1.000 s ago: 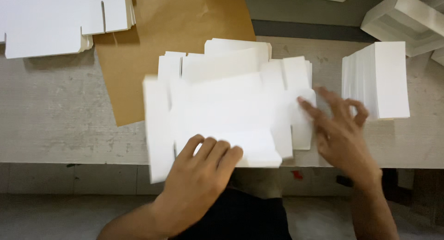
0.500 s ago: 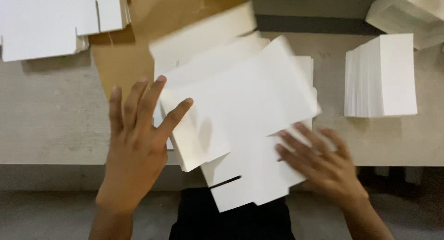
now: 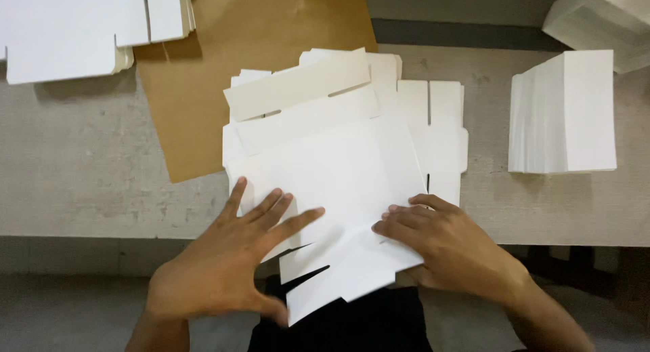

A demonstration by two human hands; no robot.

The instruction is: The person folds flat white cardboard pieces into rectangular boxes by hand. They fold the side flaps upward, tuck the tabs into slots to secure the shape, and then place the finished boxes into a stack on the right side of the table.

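Note:
A flat white die-cut cardboard blank (image 3: 338, 162) lies on the grey table (image 3: 81, 176), partly folded, with its near flaps hanging over the table's front edge. My left hand (image 3: 230, 257) presses flat on its lower left part, fingers spread. My right hand (image 3: 440, 240) rests on its lower right part, fingers curled over a fold. Under it lie more white blanks (image 3: 440, 121) of the same cut.
A brown paper sheet (image 3: 223, 60) lies behind the blank. Another pile of flat white blanks (image 3: 74, 33) sits at the far left. A stack of folded white pieces (image 3: 565, 115) stands at the right, with more white pieces (image 3: 596, 20) at the far right corner.
The top blank has been turned and laid flatter on the pile. My left hand came down from the left edge onto its lower left; my right hand moved up onto its lower right.

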